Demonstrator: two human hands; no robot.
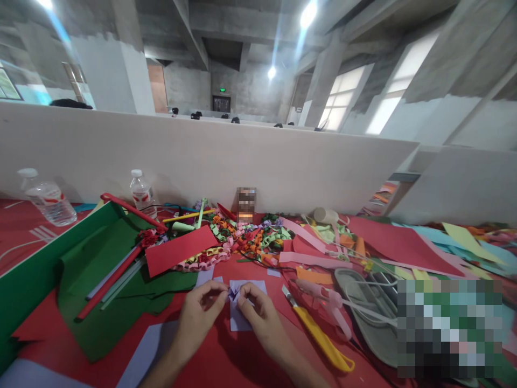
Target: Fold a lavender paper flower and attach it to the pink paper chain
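My left hand (203,306) and my right hand (262,313) meet above the red tabletop, fingertips pinched on a small piece of folded purple paper (233,294). Under them lies a flat purple paper square (237,324), partly covered by my fingers. The exact folds are too small to make out. To the right of my right hand rests a yellow utility knife (319,334) with its blade end pointing away from me. Beyond it lies a pink glue gun (323,297). A red paper strip (181,250) is farther off, past my left hand.
Paper chains (210,257) and coloured scraps heap along the white partition (202,156). Green sheets and rolled paper sticks (109,280) lie left, by a green board (52,248). Two water bottles (50,199) stand behind. A grey tray (363,318) sits right; the lower right is blurred out.
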